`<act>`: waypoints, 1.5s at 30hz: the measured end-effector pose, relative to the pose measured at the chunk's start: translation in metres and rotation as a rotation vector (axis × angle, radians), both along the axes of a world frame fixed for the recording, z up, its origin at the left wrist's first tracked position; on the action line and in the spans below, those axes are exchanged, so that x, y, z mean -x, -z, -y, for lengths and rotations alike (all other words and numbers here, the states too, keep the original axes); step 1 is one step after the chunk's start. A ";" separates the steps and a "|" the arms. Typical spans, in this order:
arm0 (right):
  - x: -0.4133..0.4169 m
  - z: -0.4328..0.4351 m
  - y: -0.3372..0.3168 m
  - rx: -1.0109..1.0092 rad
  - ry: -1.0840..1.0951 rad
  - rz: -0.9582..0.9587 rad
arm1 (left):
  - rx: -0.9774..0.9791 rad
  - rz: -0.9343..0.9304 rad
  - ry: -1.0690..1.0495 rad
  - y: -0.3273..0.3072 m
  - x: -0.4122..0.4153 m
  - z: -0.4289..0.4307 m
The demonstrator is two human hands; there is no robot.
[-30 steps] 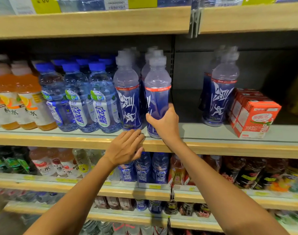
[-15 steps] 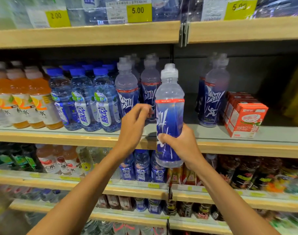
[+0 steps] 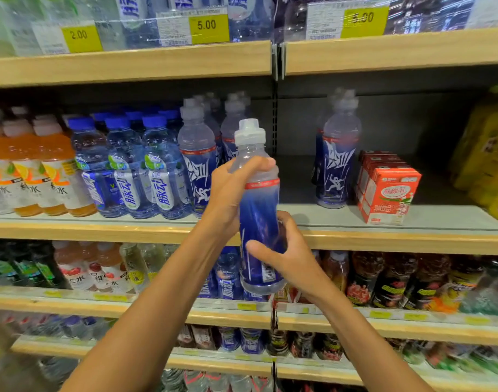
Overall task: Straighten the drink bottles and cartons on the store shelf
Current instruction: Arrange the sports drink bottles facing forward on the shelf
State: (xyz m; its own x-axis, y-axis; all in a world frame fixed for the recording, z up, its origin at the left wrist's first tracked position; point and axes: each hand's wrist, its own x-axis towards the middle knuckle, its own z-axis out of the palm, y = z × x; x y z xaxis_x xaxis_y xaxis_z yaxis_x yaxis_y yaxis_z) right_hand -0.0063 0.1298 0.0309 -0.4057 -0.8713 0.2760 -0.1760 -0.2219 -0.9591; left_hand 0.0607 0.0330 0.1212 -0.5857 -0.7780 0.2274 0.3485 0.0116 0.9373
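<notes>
Head view, centre of frame: the clear plastic sports bottle with blue label and white cap (image 3: 258, 210) is held roughly upright, off the grey wood-edged shelf (image 3: 327, 215). The left hand (image 3: 228, 190) is curled round its shoulder and the right hand (image 3: 290, 258) wrapped round its lower body. Best turn the label forward, then seat it flush beside the matching bottles (image 3: 196, 165).

On the top shelf (image 3: 129, 63), the left tag (image 3: 82, 35) reads 2.00, the middle tag (image 3: 206, 24) 5.00 and the right tag (image 3: 362, 17) 5.00. Blue-capped bottles (image 3: 163, 190) bear 脉动, orange bottles (image 3: 59, 182) show 水, and the red carton (image 3: 389, 193) shows 酸酸乳. Print on the held bottle (image 3: 259, 216) is unreadable.
</notes>
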 end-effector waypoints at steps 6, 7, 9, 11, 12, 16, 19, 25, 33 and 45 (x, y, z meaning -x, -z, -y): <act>0.015 -0.014 0.008 0.035 -0.826 0.592 | -0.295 -0.314 0.697 -0.011 0.006 0.006; 0.012 -0.012 0.010 0.017 -0.907 0.644 | -0.304 -0.349 0.771 -0.011 0.009 0.003; 0.008 -0.010 0.011 0.018 -0.974 0.665 | -0.317 -0.396 0.868 -0.009 0.015 -0.001; 0.010 -0.011 0.009 0.030 -0.958 0.684 | -0.358 -0.416 0.905 -0.006 0.020 -0.003; 0.012 -0.013 0.008 0.031 -0.930 0.692 | -0.383 -0.422 0.909 -0.004 0.021 -0.004; 0.020 -0.024 0.008 0.032 -0.738 0.663 | -0.348 -0.336 0.749 0.004 0.023 -0.003; 0.028 -0.035 0.003 0.057 -0.490 0.549 | -0.110 -0.065 0.410 0.004 0.020 -0.007; 0.032 -0.039 -0.002 0.039 0.106 0.045 | 0.264 0.106 -0.145 0.004 0.021 -0.032; 0.015 -0.033 0.010 0.083 0.257 -0.172 | 0.118 0.001 -0.335 0.003 0.039 -0.043; 0.033 -0.031 0.017 0.053 -0.819 0.581 | -0.067 -0.204 0.548 -0.006 0.025 -0.026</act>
State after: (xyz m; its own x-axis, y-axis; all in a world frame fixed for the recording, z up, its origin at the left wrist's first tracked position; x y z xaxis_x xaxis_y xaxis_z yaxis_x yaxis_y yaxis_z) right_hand -0.0390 0.1603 0.0142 0.2290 -0.9347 0.2719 0.5422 -0.1095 -0.8331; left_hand 0.0352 0.0587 0.1267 -0.8561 -0.3905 0.3386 0.4602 -0.2778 0.8432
